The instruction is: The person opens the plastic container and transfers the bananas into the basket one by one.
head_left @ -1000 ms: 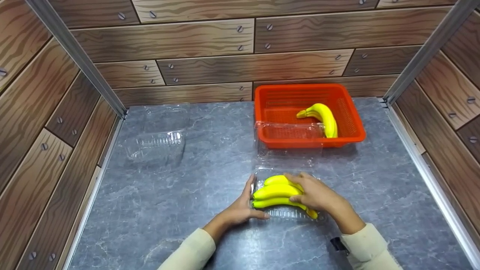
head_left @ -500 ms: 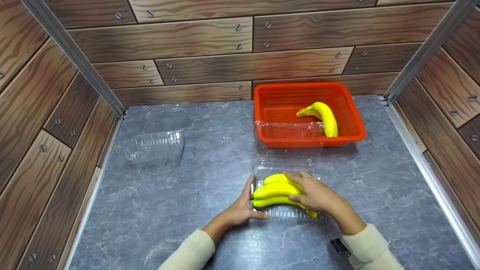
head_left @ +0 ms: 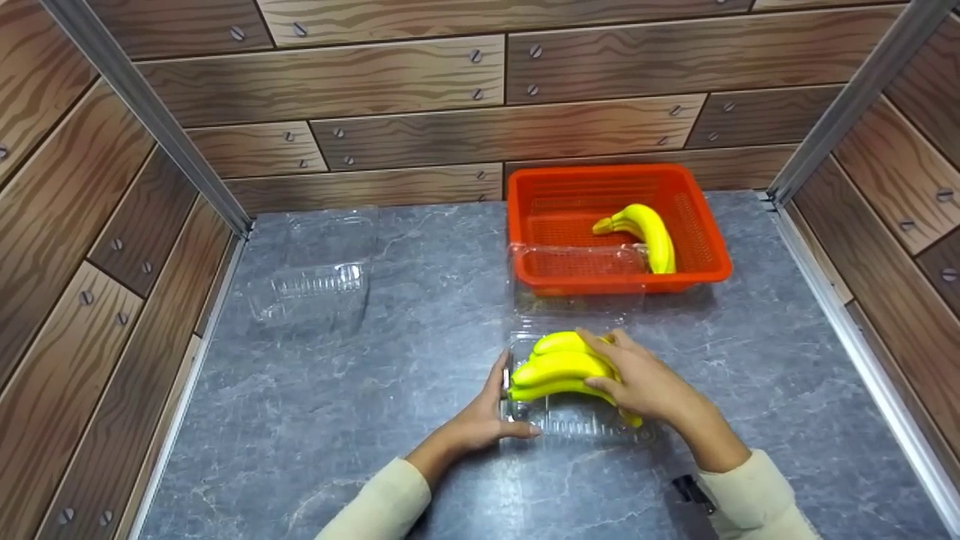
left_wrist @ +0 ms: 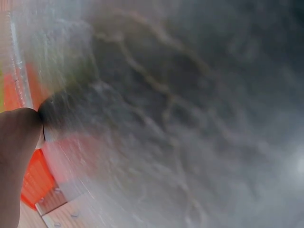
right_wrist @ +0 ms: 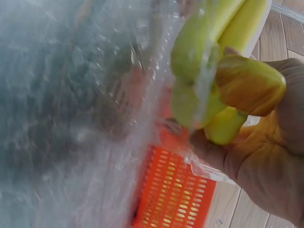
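In the head view, a bunch of yellow bananas [head_left: 559, 369] lies over the base of an open-lidded clear plastic container [head_left: 577, 427]. My right hand [head_left: 637, 379] grips the bunch at its stem end, fingers over the far side and thumb on the near side. The right wrist view shows the brown stem end [right_wrist: 249, 85] in that hand, partly behind clear plastic. My left hand [head_left: 480, 420] rests against the container's left end, fingers along the side and thumb stretched along the near edge. In the left wrist view, one digit [left_wrist: 19, 142] touches the plastic; the rest is blurred.
A red basket [head_left: 622, 285] stands at the back right, with another banana bunch [head_left: 652, 236] inside. The container's raised clear lid [head_left: 577, 300] overlaps the basket's front. A second clear container [head_left: 315, 292] stands open at the back left. Wood-patterned walls surround the grey table [head_left: 360, 450].
My right hand has shifted the bananas slightly away from me and to the right, baring more of the container's near side. My left hand has stayed in place.
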{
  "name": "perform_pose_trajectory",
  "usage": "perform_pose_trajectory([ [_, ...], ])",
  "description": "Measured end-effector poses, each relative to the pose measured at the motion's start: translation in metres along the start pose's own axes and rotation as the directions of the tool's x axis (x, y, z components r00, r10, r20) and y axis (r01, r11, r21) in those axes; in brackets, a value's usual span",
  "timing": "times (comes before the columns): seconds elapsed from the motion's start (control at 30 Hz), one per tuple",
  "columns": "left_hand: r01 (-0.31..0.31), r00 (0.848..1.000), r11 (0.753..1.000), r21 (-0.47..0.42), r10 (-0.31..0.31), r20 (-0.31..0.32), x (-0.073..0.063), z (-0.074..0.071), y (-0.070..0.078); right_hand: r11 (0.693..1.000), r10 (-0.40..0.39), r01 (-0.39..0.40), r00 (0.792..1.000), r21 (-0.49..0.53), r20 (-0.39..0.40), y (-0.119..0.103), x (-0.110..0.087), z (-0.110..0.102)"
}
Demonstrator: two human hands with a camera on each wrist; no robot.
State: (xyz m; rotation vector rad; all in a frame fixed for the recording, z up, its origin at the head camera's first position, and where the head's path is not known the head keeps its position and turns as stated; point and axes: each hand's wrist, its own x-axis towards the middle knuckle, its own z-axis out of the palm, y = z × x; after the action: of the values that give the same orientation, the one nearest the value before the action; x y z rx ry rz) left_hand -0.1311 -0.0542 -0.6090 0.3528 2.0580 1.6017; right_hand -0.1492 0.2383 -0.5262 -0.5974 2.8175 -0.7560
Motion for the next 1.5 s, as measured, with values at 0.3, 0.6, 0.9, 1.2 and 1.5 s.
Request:
perform_pose_trajectory([
  [0.3, 0.021, 1.000, 1.000, 0.003, -0.021, -0.010, 0.000, 0.001, 0.002, 0.999, -0.040, 0.043, 0.994, 0.030, -0.104, -0.001, -0.002, -0.025],
  [0.6, 0.000, 1.000, 0.998, -0.056, 0.000, -0.010, 0.001, 0.003, -0.002, 0.997, -0.064, 0.075, 0.969, 0.036, -0.239, -0.006, 0.006, -0.054],
  [0.9, -0.014, 1.000, 0.999, -0.050, 0.013, -0.022, 0.000, 0.003, -0.001, 0.986, 0.005, 0.062, 0.919, 0.157, -0.394, -0.006, 0.018, -0.088],
  [1.2, -0.011, 1.000, 0.999, -0.033, 0.010, -0.020, -0.001, 0.002, 0.001, 0.965, 0.086, 0.047, 0.873, 0.259, -0.480, 0.005, 0.034, -0.134],
  [1.5, -0.013, 1.000, 0.998, -0.061, 0.012, -0.027, 0.000, 0.003, 0.000, 0.951, 0.180, 0.013, 0.786, 0.308, -0.591, 0.037, 0.068, -0.148],
])
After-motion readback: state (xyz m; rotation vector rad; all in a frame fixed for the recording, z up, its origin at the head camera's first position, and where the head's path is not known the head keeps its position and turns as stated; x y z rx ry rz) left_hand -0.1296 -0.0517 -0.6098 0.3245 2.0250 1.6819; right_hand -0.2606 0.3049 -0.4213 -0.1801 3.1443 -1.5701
